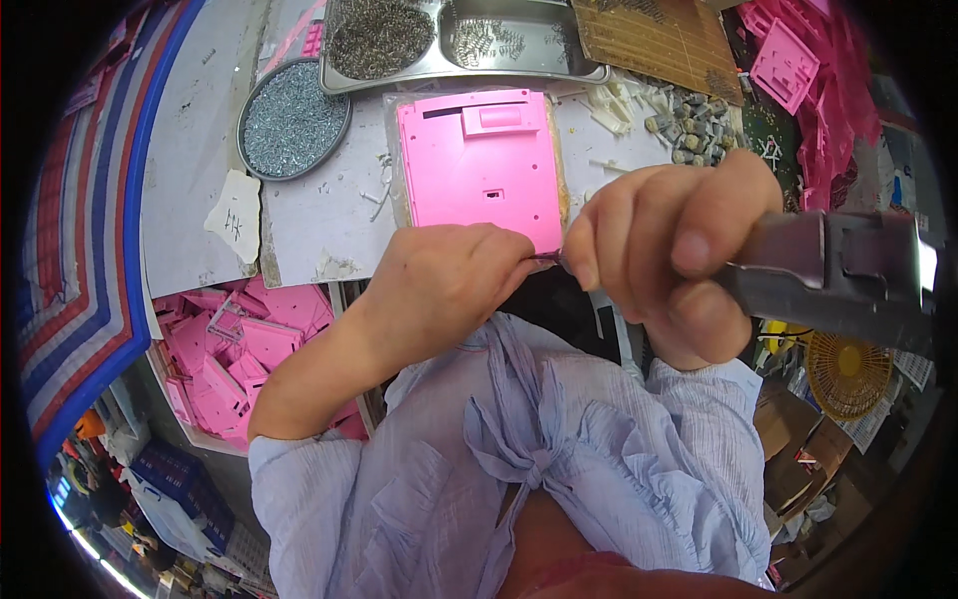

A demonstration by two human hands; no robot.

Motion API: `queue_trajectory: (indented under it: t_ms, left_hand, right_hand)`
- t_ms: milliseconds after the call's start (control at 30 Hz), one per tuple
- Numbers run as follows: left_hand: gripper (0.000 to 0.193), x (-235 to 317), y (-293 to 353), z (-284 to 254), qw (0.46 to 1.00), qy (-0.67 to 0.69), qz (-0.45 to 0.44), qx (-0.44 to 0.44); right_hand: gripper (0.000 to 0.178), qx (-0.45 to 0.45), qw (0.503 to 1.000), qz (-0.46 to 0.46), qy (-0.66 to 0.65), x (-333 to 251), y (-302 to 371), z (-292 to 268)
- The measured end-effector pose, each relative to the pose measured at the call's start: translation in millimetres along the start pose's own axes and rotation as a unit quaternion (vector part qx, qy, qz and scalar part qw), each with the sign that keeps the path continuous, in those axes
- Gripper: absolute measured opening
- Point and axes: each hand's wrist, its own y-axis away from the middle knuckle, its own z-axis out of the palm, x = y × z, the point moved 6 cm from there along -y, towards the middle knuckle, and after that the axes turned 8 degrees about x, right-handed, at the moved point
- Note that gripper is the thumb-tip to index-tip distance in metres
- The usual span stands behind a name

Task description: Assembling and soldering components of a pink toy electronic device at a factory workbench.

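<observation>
A pink plastic panel [469, 170], flat with a slot and a raised block along its far end, lies on the worktable in front of me. My left hand [454, 280] is at its near edge, thumb and fingers pinched together. What sits between those fingertips is too small to make out. Wrapped round a dark grey power screwdriver [823, 265], my right hand [679, 250] is just right of the panel's near corner. The tool's body points off to the right, and its tip end, partly hidden by my fingers, is close to my left fingertips.
A round dish [294, 120] of small screws stands at the left, near a steel tray [464, 70] of springs. Cardboard [659, 45] and small grey-and-beige cylindrical parts [694, 130] lie at the right. A box of pink parts [239, 349] sits at lower left, a yellow fan [848, 374] at lower right.
</observation>
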Motion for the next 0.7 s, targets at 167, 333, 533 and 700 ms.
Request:
queue_trajectory:
  t_ms: [167, 333, 533, 700]
  left_hand:
    - [0.006, 4, -13, 3, 0.988, -0.062, 0.053, -0.133]
    - [0.004, 7, -24, 5, 0.980, -0.026, 0.079, -0.180]
    - [0.007, 3, -37, 10, 0.970, 0.052, 0.080, -0.222]
    - [0.006, -9, -32, 17, 0.972, 0.051, 0.053, -0.223]
  right_hand:
    - [0.029, 0.025, 0.999, 0.018, 0.014, 9, 2, 1]
    - [0.027, 0.040, 0.997, 0.042, -0.046, 7, 3, -4]
    - [0.028, 0.063, 0.993, 0.061, -0.082, 1, 8, -11]
    - [0.027, 0.044, 0.997, 0.025, -0.054, 5, 16, -15]
